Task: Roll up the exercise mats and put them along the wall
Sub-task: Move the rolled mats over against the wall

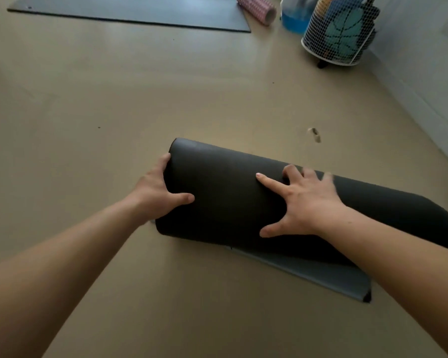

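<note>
On the tan floor [114,99] the dark mat [225,202] lies almost fully rolled, a short flap [308,275] left flat; its left end is gripped by the left hand [155,195], its top pressed by the spread right hand [303,202]; next, seemingly, the flap must be rolled in, then the roll carried to the wall [429,60]; a second mat [130,11] awaits, flat.

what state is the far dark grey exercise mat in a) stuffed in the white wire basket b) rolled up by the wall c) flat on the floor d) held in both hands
c: the far dark grey exercise mat lies flat and unrolled on the tan floor; the left hand and right hand are on the nearer black rolled mat.
</note>
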A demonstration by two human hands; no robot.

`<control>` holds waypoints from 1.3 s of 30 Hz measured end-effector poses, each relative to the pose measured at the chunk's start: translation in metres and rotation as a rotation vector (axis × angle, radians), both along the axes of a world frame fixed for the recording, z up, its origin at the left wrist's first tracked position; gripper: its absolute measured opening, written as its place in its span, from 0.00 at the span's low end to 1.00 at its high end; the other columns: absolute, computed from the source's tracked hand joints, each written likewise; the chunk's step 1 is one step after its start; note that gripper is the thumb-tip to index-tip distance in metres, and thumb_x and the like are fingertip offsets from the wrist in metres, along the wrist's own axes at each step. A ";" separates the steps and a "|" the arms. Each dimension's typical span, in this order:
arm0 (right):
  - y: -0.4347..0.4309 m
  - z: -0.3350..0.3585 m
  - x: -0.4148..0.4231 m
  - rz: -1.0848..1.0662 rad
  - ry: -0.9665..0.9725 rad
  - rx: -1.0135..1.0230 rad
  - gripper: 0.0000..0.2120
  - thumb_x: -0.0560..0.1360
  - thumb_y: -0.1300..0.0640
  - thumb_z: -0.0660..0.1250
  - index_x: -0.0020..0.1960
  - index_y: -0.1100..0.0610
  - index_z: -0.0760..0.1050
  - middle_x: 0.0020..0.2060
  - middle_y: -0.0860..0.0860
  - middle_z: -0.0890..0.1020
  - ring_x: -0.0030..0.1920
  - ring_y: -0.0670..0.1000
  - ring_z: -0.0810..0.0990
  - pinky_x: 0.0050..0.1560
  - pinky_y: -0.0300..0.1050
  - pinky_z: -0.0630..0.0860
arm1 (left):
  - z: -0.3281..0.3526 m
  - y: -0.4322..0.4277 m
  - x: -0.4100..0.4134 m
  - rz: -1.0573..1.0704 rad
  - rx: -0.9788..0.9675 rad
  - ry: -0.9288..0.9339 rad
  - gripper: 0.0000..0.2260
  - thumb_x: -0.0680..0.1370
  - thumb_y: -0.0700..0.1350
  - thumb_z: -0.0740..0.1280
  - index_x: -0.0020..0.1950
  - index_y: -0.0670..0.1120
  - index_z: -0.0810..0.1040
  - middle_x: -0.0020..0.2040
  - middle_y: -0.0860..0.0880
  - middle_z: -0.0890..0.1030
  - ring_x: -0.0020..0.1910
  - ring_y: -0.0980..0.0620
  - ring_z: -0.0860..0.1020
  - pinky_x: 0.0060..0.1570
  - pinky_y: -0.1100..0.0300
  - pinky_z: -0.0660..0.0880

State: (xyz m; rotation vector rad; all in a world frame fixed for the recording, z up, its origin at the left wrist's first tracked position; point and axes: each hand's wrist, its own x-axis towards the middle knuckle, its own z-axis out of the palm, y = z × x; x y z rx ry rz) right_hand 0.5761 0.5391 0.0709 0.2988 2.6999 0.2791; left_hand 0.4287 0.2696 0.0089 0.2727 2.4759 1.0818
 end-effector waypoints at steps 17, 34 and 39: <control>0.186 -0.009 0.206 -1.158 0.425 -0.454 0.55 0.64 0.18 0.64 0.81 0.47 0.58 0.78 0.57 0.64 0.75 0.63 0.67 0.71 0.64 0.71 | 0.088 0.212 0.109 -0.959 -0.861 0.524 0.53 0.65 0.78 0.69 0.81 0.54 0.55 0.77 0.43 0.60 0.73 0.39 0.65 0.63 0.43 0.75; 0.165 -0.079 0.241 -1.246 0.689 -1.165 0.32 0.73 0.38 0.76 0.70 0.51 0.71 0.60 0.48 0.80 0.59 0.52 0.78 0.59 0.49 0.76 | 0.036 0.254 0.163 -0.597 -0.816 0.533 0.66 0.61 0.71 0.79 0.84 0.46 0.43 0.84 0.44 0.45 0.83 0.39 0.44 0.81 0.41 0.51; 0.151 -0.072 0.231 -1.247 0.787 -0.936 0.35 0.74 0.37 0.74 0.69 0.54 0.61 0.61 0.52 0.74 0.58 0.55 0.75 0.55 0.49 0.74 | 0.016 0.244 0.244 -0.740 -0.401 0.830 0.32 0.71 0.49 0.77 0.73 0.50 0.71 0.72 0.44 0.65 0.68 0.39 0.69 0.65 0.46 0.71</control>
